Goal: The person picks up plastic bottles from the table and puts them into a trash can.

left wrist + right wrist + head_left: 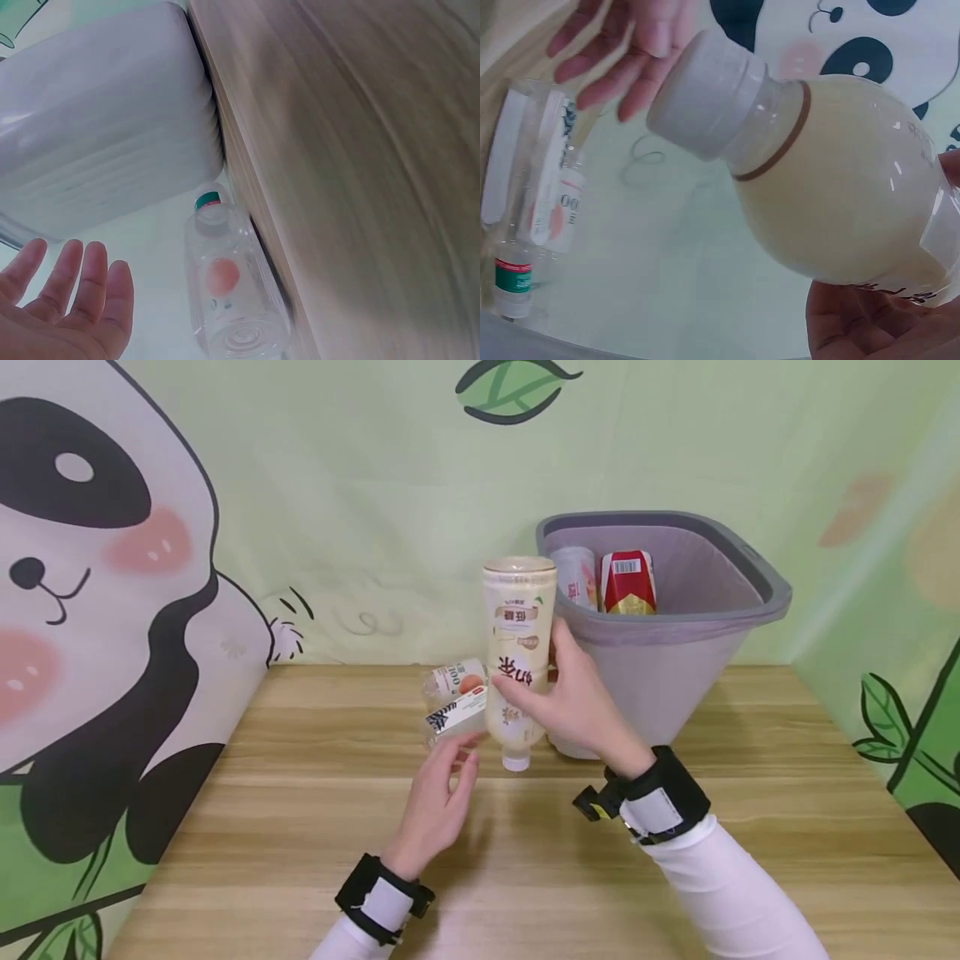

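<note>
My right hand [588, 706] grips a cream-coloured milk tea bottle [521, 610], held upside down above the table with its white cap pointing down. In the right wrist view that cap [705, 94] is close to the camera, and fingers curl around the bottle's body. My left hand [431, 810] holds nothing; its fingers are loosely extended below and left of the bottle. Just beyond it, two clear plastic bottles lie on their sides: one with a black-and-white label [459, 710], the other showing an orange fruit [471, 682]. A green-banded cap [514, 279] shows in the right wrist view.
Right of the bottles stands a grey trash bin [660, 668] with a liner over its rim. Inside are a red can [628, 581] and a white-and-pink can [576, 577]. A panda-printed backdrop [360, 527] rises behind the wooden table [300, 827].
</note>
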`<state>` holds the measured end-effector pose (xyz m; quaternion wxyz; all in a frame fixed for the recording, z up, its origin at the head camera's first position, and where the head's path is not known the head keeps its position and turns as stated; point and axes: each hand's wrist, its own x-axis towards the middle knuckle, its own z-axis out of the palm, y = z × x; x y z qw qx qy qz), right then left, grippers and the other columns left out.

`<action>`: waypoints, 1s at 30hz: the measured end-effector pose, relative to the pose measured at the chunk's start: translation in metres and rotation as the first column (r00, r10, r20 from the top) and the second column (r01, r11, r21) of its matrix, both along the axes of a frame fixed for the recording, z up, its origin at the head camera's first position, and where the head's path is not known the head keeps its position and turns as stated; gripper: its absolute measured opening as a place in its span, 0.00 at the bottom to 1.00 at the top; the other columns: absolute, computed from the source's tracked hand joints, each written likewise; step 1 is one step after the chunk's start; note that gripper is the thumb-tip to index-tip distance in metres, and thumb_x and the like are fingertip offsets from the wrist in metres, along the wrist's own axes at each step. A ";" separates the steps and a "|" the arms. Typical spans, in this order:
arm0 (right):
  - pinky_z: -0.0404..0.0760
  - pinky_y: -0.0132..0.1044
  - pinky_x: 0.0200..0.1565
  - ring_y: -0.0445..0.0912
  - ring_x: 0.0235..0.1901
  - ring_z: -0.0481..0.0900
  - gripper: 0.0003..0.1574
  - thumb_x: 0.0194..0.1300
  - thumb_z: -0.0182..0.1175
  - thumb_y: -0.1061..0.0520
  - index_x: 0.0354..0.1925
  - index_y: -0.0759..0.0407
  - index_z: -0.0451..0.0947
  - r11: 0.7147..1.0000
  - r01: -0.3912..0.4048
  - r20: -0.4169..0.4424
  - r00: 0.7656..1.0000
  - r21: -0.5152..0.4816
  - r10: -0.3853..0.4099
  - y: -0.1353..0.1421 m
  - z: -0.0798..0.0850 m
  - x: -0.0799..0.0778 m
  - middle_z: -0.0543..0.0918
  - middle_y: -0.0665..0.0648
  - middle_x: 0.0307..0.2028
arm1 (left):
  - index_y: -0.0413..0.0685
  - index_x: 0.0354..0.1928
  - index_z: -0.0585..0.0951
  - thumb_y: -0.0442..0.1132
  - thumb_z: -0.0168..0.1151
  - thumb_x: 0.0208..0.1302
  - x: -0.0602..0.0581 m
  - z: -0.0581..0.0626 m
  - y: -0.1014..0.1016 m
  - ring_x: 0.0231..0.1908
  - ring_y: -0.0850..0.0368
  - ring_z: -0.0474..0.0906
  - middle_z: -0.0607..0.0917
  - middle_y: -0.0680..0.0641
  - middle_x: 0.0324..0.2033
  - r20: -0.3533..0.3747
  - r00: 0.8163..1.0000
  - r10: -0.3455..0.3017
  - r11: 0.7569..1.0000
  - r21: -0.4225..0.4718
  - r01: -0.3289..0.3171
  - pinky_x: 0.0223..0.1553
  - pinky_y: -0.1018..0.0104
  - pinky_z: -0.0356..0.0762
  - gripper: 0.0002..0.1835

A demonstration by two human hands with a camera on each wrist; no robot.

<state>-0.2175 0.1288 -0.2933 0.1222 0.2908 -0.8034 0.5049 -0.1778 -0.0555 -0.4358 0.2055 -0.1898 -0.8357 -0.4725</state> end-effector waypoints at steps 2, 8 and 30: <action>0.82 0.40 0.41 0.47 0.42 0.80 0.41 0.58 0.66 0.52 0.64 0.57 0.57 1.000 -0.008 0.023 1.000 -0.023 0.009 0.002 0.008 -0.001 0.78 0.58 0.50 | 0.44 0.57 0.75 0.41 0.48 0.72 0.001 0.000 0.000 0.42 0.60 0.76 0.79 0.47 0.48 -0.007 1.000 0.005 1.000 0.001 -0.005 0.45 0.63 0.79 0.16; 0.83 0.42 0.41 0.51 0.42 0.81 0.39 0.60 0.64 0.58 0.64 0.59 0.56 0.989 -0.040 0.105 0.993 -0.142 0.055 0.006 0.035 -0.004 0.78 0.62 0.49 | 0.42 0.56 0.75 0.40 0.48 0.72 0.001 0.000 0.001 0.42 0.60 0.76 0.79 0.49 0.46 -0.018 1.000 0.007 1.000 0.004 -0.007 0.44 0.63 0.79 0.16; 0.71 0.46 0.60 0.51 0.57 0.71 0.42 0.58 0.63 0.66 0.63 0.49 0.54 0.617 0.110 0.115 0.993 -0.779 -0.032 0.058 0.111 -0.045 0.70 0.59 0.58 | 0.42 0.56 0.75 0.40 0.49 0.71 0.002 -0.004 0.001 0.42 0.59 0.77 0.79 0.48 0.46 -0.018 1.000 0.003 1.000 -0.001 -0.003 0.44 0.64 0.80 0.16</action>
